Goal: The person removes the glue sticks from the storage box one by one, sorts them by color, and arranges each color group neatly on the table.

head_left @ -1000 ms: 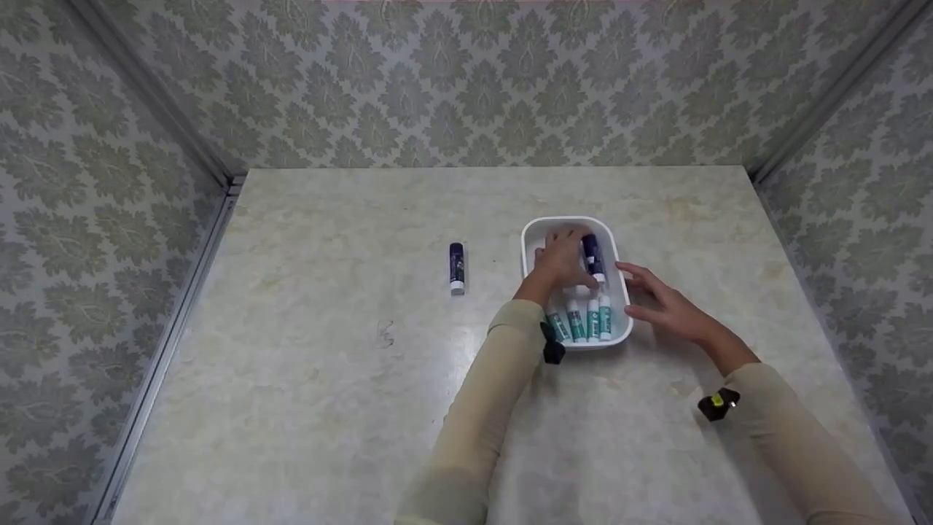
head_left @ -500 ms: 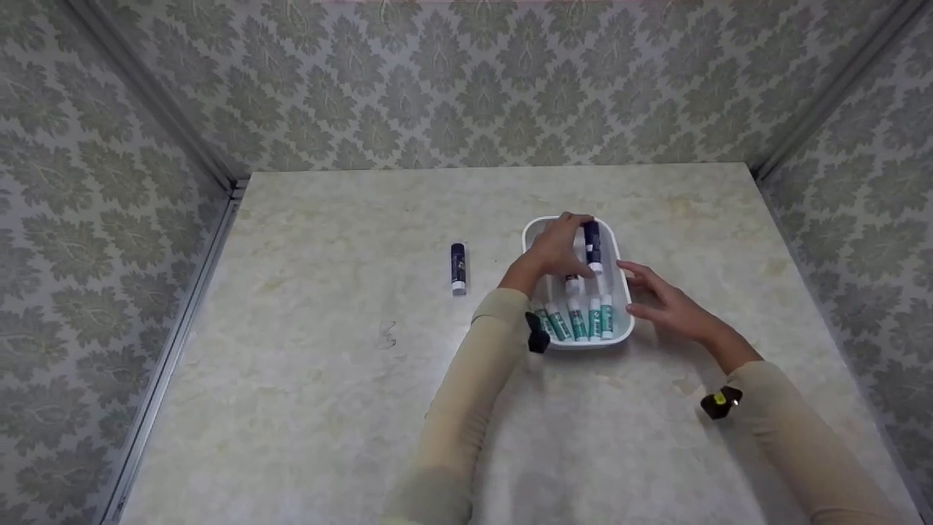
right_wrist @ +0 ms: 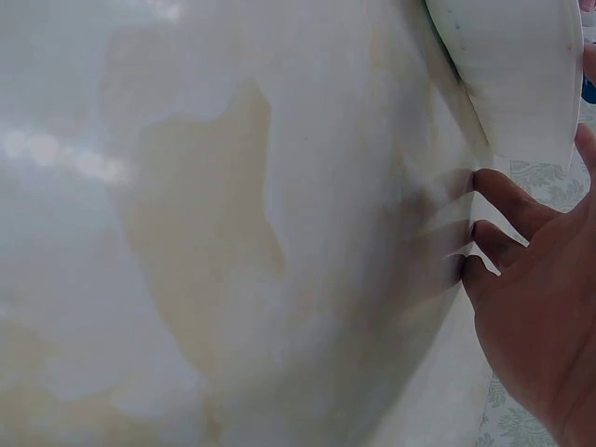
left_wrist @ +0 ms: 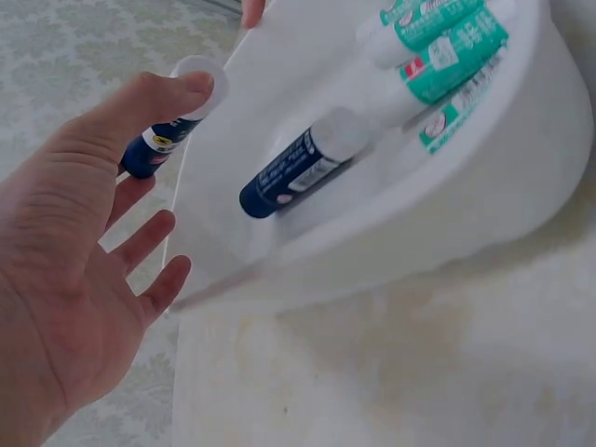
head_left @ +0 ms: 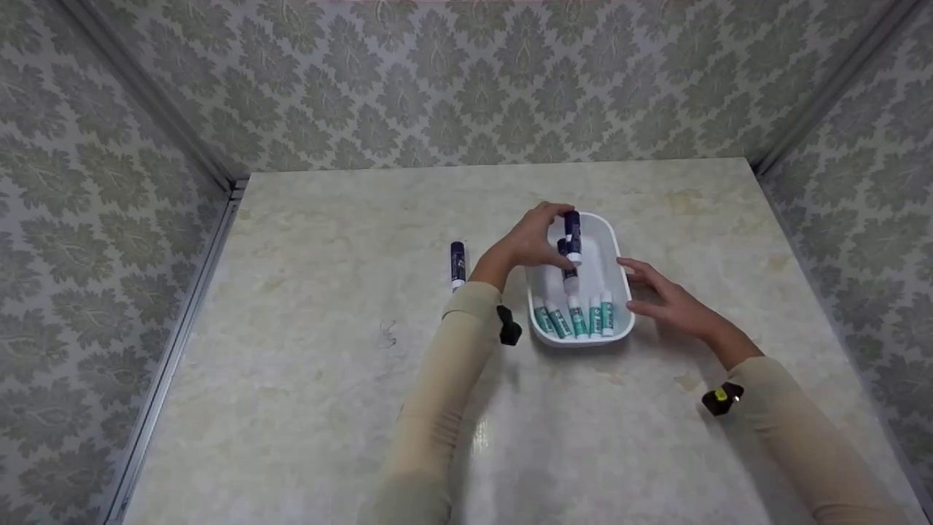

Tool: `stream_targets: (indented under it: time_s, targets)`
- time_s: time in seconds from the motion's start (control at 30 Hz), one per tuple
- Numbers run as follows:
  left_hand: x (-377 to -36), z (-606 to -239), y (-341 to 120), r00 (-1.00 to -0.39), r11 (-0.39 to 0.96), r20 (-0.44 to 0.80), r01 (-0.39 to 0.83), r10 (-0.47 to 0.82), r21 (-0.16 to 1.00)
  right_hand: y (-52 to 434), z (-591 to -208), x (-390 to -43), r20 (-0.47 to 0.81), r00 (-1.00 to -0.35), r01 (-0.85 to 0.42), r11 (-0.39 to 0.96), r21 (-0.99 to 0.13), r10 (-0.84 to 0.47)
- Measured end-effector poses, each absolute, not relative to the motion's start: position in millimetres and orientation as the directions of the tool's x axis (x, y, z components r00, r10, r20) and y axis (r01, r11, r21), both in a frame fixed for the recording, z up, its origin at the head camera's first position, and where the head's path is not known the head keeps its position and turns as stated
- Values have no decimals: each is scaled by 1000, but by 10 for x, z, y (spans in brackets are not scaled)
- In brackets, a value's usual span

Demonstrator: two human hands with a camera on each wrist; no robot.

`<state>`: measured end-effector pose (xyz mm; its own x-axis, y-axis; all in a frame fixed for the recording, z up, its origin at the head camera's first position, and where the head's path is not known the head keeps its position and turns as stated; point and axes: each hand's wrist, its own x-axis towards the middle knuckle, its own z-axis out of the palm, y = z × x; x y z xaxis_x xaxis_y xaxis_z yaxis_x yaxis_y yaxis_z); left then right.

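A white oval tub [head_left: 616, 257] stands on the marble table [head_left: 306, 408]. Several teal-labelled tubes [head_left: 576, 321] lie side by side at its near end, and one dark blue tube [head_left: 568, 271] lies in its middle. My left hand [head_left: 554, 232] pinches a second dark blue tube [head_left: 573, 235] with a white cap, held above the tub's far left rim. In the left wrist view my thumb presses the cap of that held tube [left_wrist: 158, 144], with the tub [left_wrist: 484, 214] below it. My right hand [head_left: 640, 289] rests with straight fingers against the tub's right wall.
A third dark blue tube [head_left: 457, 264] lies on the table left of the tub. Patterned walls close in the table at the back and both sides. A faint scribble mark [head_left: 386, 334] is on the table to the left.
My left hand has lifted the dark blue tube out of the tub and carried it up and to the left. The right hand has stayed by the tub's right side.
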<state>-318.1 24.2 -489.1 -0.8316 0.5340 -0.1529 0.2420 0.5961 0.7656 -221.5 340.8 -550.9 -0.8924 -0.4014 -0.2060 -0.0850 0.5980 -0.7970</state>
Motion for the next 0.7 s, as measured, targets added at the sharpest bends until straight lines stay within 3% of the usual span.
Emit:
stream_targets:
  time_s: [0.7]
  targets:
    - [-3185, -4884, -545, -892, 592, -148, 153, 428, 791, 3416, -5526, -2208, -204, -895, -88, 605, -791, -397]
